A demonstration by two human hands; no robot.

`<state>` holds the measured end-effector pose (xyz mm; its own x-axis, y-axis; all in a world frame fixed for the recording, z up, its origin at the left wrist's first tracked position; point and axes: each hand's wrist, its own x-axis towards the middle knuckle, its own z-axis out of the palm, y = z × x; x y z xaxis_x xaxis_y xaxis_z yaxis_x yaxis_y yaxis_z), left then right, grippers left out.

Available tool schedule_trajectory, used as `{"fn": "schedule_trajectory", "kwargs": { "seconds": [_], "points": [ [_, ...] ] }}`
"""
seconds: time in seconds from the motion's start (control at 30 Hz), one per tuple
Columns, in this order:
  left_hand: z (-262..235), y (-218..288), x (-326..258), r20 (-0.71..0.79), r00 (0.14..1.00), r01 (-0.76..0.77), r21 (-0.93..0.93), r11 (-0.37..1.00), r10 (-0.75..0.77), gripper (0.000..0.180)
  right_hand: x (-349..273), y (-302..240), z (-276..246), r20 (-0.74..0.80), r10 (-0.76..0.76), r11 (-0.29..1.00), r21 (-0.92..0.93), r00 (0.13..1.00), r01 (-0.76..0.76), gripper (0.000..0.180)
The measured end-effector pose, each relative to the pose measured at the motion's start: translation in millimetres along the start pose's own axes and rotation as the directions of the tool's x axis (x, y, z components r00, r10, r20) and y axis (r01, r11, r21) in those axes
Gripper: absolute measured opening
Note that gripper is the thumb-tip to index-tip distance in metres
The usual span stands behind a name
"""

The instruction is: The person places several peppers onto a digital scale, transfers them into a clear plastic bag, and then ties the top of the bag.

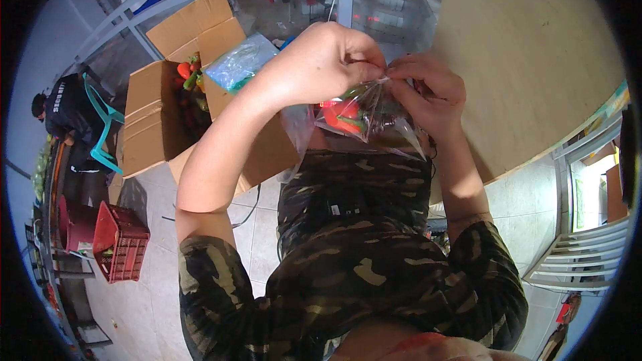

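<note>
A clear plastic bag (394, 130) hangs in front of my chest, its top gathered to a narrow neck. Red peppers (341, 117) with a green stem show through it, next to darker contents I cannot make out. My left hand (334, 60) pinches the bag's neck from the left, fingers curled together. From the other side my right hand (431, 90) grips the same neck, its fingertips almost meeting the left ones. Small red lit digits show beside the peppers at the bag's left edge.
At the left stands an open cardboard box (144, 117) holding red and green peppers (190, 77), with bluish plastic bags (244, 60) on its flap. A tan board (528, 67) spans the right. Farther left are a red crate (127, 244), a teal chair (100, 124) and a bending person (63, 110).
</note>
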<state>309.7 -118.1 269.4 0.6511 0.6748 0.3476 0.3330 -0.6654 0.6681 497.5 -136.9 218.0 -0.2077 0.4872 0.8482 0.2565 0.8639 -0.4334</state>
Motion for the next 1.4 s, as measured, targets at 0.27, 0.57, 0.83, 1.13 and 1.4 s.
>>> {"fn": "schedule_trajectory", "kwargs": {
  "seconds": [0.27, 0.57, 0.83, 1.13, 1.4],
  "points": [
    [10.7, -3.4, 0.6, -0.028, 0.906, -0.377, 0.403, 0.834, 0.422, 0.01, -2.6, 8.4, -2.8, -0.021, 0.064, 0.995, 0.078, 0.998, -0.063, 0.013],
    [14.3, -2.5, 1.2, 0.045, 0.913, -0.371, 0.503, 0.781, 0.405, 0.012, -6.4, 7.9, -8.8, 0.009, 0.217, 0.967, 0.137, 0.976, -0.216, 0.012],
    [31.0, -13.5, -9.1, 0.025, 0.989, -0.142, 0.456, 0.878, 0.148, 0.01, -16.3, 14.7, 5.4, 0.165, 0.241, 0.944, 0.189, 0.956, -0.271, 0.013],
    [27.7, -19.9, -12.3, -0.05, 0.999, 0.014, 0.111, 0.994, -0.008, 0.009, -18.4, 13.6, 8.2, 0.204, 0.458, 0.826, 0.262, 0.865, -0.499, 0.012],
    [24.8, -21.9, -13.3, 0.017, 0.995, 0.098, -0.042, 0.994, -0.097, 0.011, -20.9, 12.3, 10.8, 0.145, 0.478, 0.825, 0.263, 0.866, -0.5, 0.011]
  ]
}}
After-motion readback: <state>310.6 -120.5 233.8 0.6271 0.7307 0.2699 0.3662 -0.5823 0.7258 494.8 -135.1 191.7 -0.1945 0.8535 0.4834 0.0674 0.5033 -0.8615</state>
